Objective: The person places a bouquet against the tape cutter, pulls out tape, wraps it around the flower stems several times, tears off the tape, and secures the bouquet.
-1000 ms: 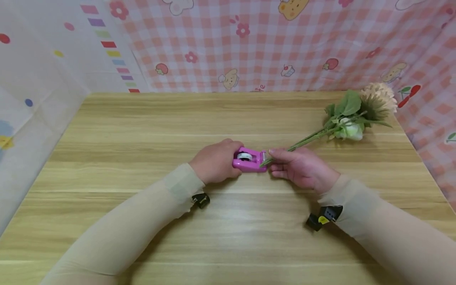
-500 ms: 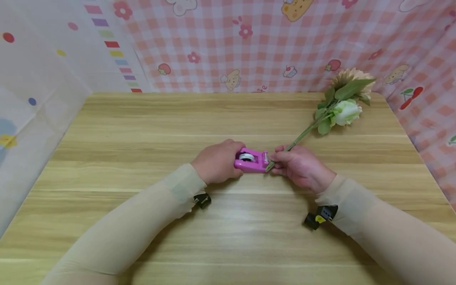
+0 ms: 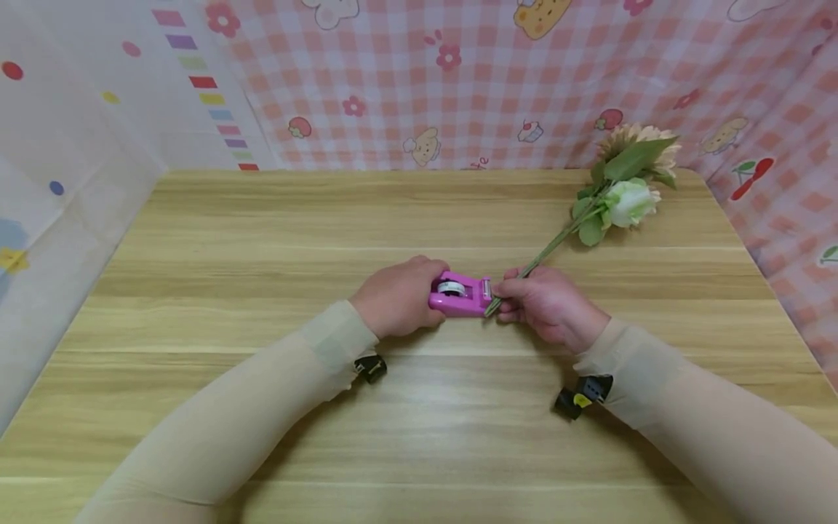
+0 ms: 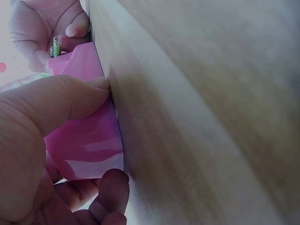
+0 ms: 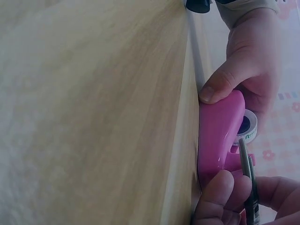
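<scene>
A pink tape dispenser (image 3: 458,304) with a white tape roll (image 3: 452,288) sits on the wooden table, its cutter end facing right. My left hand (image 3: 401,297) grips its rear end, thumb on the near side, as the left wrist view also shows. Between thumb and fingers, my right hand (image 3: 556,306) pinches the green stems of a small bunch of flowers (image 3: 630,204). The cut stem ends (image 5: 248,173) lie close by the dispenser's cutter end; whether they touch it I cannot tell. The blooms, one pale green-white and one cream, point to the back right.
The wood-grain table (image 3: 294,218) runs back to a pink checked cloth (image 3: 393,87) with cartoon prints. White cloth (image 3: 65,131) hangs at the left. A small black camera (image 3: 372,368) is strapped on the left wrist, and another camera (image 3: 583,397) on the right wrist.
The flower heads have swung up and to the left, and the bunch has turned. The stem ends have tipped slightly down. The left hand and tape dispenser stay in place.
</scene>
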Motion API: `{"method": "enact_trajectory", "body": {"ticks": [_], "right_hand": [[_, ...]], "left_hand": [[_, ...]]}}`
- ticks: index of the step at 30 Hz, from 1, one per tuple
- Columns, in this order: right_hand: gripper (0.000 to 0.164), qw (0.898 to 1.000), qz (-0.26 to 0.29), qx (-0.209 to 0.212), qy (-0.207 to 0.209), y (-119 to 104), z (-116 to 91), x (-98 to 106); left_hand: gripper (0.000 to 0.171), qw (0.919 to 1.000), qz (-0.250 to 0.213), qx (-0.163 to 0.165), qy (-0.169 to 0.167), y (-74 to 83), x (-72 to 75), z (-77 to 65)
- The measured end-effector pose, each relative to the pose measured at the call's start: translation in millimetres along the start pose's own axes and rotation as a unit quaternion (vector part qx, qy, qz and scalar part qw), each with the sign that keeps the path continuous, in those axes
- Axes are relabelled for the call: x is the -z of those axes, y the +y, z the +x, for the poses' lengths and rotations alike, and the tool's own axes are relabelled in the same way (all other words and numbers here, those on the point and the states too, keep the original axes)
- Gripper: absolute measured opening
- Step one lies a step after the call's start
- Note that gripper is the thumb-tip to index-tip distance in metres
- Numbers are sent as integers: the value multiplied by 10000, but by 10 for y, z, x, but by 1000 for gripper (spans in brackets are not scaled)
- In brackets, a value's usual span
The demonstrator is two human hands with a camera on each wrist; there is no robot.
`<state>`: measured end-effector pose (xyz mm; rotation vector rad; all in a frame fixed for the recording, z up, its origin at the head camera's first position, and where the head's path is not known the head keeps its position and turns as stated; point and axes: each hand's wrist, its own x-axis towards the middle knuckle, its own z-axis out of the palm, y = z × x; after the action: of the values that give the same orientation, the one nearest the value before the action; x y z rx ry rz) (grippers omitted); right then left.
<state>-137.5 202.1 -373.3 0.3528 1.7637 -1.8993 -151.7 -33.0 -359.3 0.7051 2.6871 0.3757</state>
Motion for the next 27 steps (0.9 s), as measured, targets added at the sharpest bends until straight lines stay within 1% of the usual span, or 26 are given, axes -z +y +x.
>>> {"method": "enact_trajectory", "body": {"ticks": [9, 17, 27], "right_hand": [[11, 9999, -129, 45, -47, 10, -5, 4], [10, 9999, -139, -4, -38, 9, -3, 3], [9, 9995, -290, -65, -49, -13, -23, -7]], "left_hand": [[67, 10000, 3, -44, 25, -2, -1, 1], [68, 10000, 2, -57, 31, -3, -8, 2], [66, 10000, -17, -68, 38, -7, -13, 5]]}}
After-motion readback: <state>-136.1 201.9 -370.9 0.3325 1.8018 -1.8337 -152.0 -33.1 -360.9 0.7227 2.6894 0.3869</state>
